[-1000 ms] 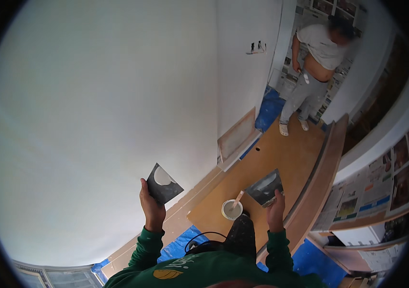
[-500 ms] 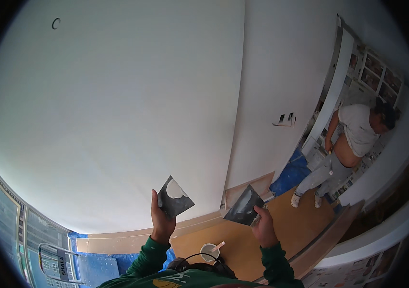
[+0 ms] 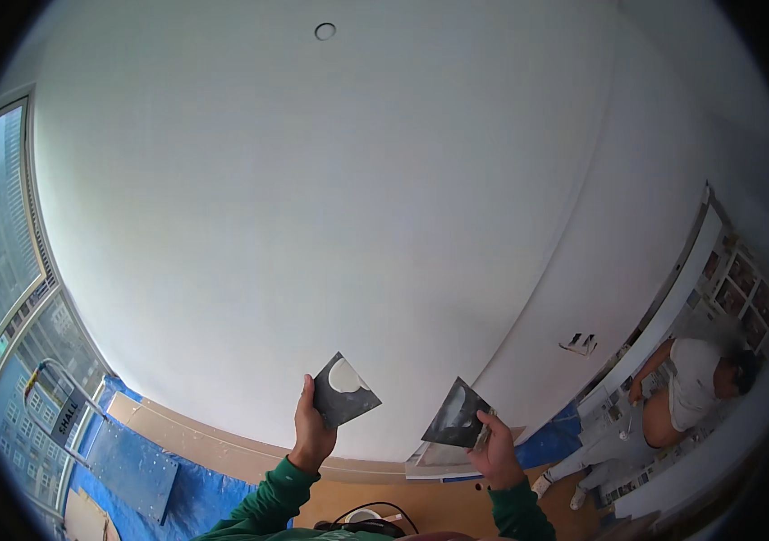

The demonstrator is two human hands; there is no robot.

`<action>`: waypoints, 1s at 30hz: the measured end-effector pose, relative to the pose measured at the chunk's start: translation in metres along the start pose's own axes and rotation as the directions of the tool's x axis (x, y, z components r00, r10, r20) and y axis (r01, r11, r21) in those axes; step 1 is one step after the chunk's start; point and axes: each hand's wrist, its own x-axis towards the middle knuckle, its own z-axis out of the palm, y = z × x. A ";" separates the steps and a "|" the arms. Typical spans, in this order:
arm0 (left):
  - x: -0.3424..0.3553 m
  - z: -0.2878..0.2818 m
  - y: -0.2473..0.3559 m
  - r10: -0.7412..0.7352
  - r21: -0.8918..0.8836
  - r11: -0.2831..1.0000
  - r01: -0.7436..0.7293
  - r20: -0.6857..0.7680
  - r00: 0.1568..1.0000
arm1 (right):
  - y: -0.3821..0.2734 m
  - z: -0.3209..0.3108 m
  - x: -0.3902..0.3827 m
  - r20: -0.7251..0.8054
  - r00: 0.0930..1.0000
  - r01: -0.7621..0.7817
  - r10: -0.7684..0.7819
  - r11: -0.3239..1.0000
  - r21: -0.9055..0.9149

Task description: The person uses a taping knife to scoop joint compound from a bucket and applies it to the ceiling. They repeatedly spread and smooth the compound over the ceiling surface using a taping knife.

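Observation:
My left hand (image 3: pixel 314 435) grips a square, dark filling knife (image 3: pixel 338 410) from its lower left, thumb raised along the edge. A smooth white mound of filler (image 3: pixel 345 377) sits on its upper part. To the right, my right hand (image 3: pixel 497 455) is closed on a second dark, square filling knife (image 3: pixel 450 422), smeared with pale residue; any handle is hidden by my fingers. The two blades are apart, in front of a broad, pale wall (image 3: pixel 312 225). Below them, a white-rimmed tub (image 3: pixel 362 517) shows only in part.
A step platform with a metal rail (image 3: pixel 132 460) stands at left on blue sheeting (image 3: pixel 204 496), beside tall windows (image 3: pixel 6 198). At right, another person (image 3: pixel 691 383) stands bent near the doorway. A cut-out with dark openings (image 3: pixel 578 343) marks the right-hand wall.
My view has swung up and to the left, bringing in more wall and window. Both hands still hold their filling knives, at much the same spacing. Less of the tub shows.

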 end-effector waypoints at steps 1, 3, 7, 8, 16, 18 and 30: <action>-0.005 -0.002 0.005 0.035 0.009 0.999 -0.035 -0.001 0.999 | 0.001 0.009 0.004 0.022 1.000 -0.013 0.014 1.000 -0.018; -0.004 0.004 0.014 0.083 0.027 0.996 -0.083 0.005 0.997 | 0.000 0.028 0.013 0.048 0.998 -0.026 0.028 0.998 -0.051; -0.017 0.003 0.032 0.307 0.139 0.947 -0.290 -0.124 0.944 | -0.008 0.080 0.020 0.196 0.966 -0.154 0.166 0.985 -0.076; -0.024 0.017 0.035 0.369 0.196 0.919 -0.341 -0.126 0.921 | -0.011 0.083 0.024 0.208 0.962 -0.163 0.175 0.984 -0.076; -0.030 0.004 0.034 0.731 0.612 -0.178 -0.770 0.606 0.313 | -0.021 0.127 0.026 0.445 0.793 -0.311 0.416 0.905 -0.291; -0.035 0.030 0.033 0.684 0.480 -0.417 -0.772 0.725 0.081 | -0.022 0.133 0.017 0.432 0.773 -0.326 0.465 0.875 -0.359; 0.007 0.058 -0.004 0.111 0.114 -0.740 -0.663 0.993 0.047 | -0.082 0.079 0.048 0.380 0.783 -0.373 0.492 0.861 -0.346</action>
